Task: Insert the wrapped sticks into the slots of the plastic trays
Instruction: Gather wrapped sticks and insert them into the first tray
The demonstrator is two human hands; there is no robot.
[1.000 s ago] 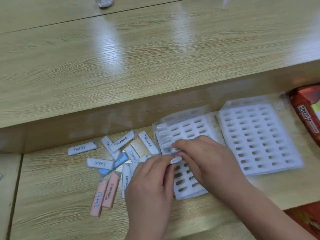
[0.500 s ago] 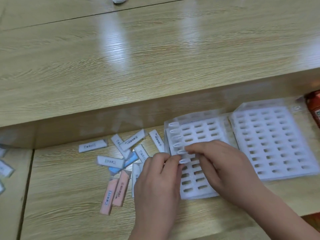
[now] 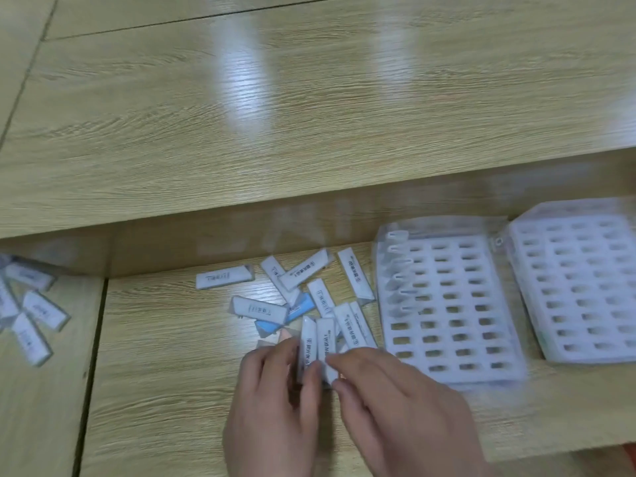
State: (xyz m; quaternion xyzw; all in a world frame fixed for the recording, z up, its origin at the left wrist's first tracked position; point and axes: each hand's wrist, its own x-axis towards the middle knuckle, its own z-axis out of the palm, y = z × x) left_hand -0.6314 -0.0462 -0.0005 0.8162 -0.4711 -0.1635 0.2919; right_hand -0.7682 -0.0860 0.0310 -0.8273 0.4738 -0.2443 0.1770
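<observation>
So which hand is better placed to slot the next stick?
Likely the right hand: both hands are at the white sticks, but it lies on the side of the near tray, the left hand farther off.

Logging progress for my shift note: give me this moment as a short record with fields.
Left tray: white plastic slotted tray, several sticks in its leftmost column
Right tray: second white slotted tray, slots look empty
Loose stock: white, blue, pink wrapped sticks heaped on wooden table
Left hand: pinches one white wrapped stick
Right hand: fingertips at the heap; grip blurred
</observation>
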